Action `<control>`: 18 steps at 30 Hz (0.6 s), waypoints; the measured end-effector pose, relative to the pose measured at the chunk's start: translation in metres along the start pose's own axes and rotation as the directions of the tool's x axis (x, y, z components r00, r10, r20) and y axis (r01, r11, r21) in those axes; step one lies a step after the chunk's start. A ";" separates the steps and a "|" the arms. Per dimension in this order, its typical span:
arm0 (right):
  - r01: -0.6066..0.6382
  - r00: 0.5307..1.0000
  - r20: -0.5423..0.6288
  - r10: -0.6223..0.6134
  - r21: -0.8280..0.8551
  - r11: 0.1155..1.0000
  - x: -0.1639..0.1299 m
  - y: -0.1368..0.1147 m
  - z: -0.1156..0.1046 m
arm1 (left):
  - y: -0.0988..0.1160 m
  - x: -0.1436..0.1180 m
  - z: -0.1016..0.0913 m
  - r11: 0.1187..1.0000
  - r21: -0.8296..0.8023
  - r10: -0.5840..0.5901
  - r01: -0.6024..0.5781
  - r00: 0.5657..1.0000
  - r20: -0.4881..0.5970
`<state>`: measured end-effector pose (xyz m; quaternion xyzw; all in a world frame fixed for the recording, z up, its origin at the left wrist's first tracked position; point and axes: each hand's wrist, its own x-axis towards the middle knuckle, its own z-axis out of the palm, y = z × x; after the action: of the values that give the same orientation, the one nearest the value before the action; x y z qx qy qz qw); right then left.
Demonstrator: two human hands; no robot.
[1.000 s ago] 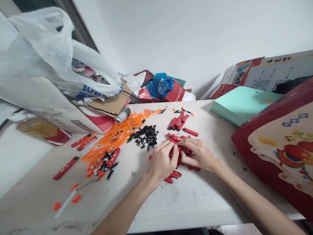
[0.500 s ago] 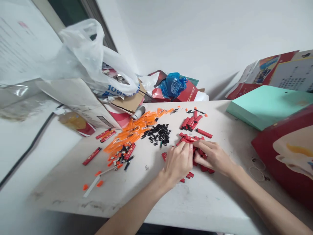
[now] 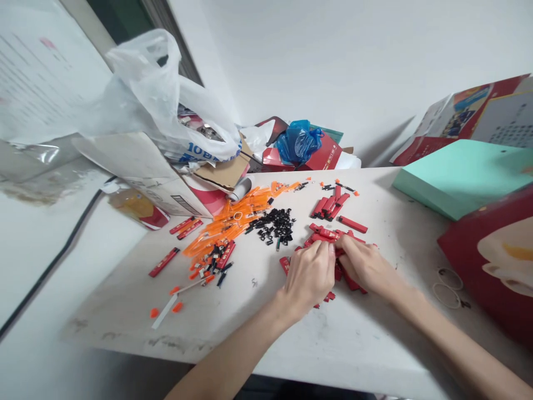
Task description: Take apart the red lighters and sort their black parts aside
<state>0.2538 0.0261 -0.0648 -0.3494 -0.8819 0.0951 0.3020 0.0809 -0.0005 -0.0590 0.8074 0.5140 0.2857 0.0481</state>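
Hidden: the fingertips of both hands meet over the pile of red pieces point(image 3: 328, 236), so the piece between them is mostly covered; what kind of piece it is cannot be made out.
Cut off: both forearms run out of the bottom edge; the red box point(image 3: 495, 266) and the teal box point(image 3: 458, 175) are cropped at the right.
Blurred: print on the white plastic bag point(image 3: 166, 105) is only partly legible.
Left hand point(image 3: 308, 275): knuckles up, fingers curled down onto the red pile; grip closed around something red, though the exact piece cannot be told.
Right hand point(image 3: 364, 264): fingers bent toward the left hand's, touching the same red pieces; whether its grip clamps one or merely presses on it, I cannot tell.
Red pile: on the desk point(image 3: 258, 316), near the middle, directly under both hands.
Nearby: black small parts point(image 3: 277, 225) just left of the pile; orange strips point(image 3: 233, 219) further left; a second red cluster point(image 3: 331, 204) behind; rubber bands point(image 3: 447, 286) at the right.
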 end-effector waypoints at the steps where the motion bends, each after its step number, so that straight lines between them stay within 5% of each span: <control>1: 0.003 1.000 0.007 -0.003 0.004 1.000 -0.001 0.002 -0.001 | 0.000 0.000 0.000 1.000 -0.020 -0.003 0.003 1.000 0.008; 12: -0.202 0.978 0.036 0.206 0.426 0.882 0.006 0.000 -0.008 | -0.001 0.009 -0.005 0.913 -0.381 -0.151 0.144 0.988 0.010; 18: -0.318 0.930 0.001 0.368 0.505 0.802 0.007 -0.001 -0.008 | -0.008 0.011 -0.004 0.925 -0.364 -0.139 0.113 0.989 -0.046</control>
<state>0.2540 0.0294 -0.0547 -0.4179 -0.7337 0.3544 0.4018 0.0759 0.0119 -0.0538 0.7396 0.5050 0.3996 0.1954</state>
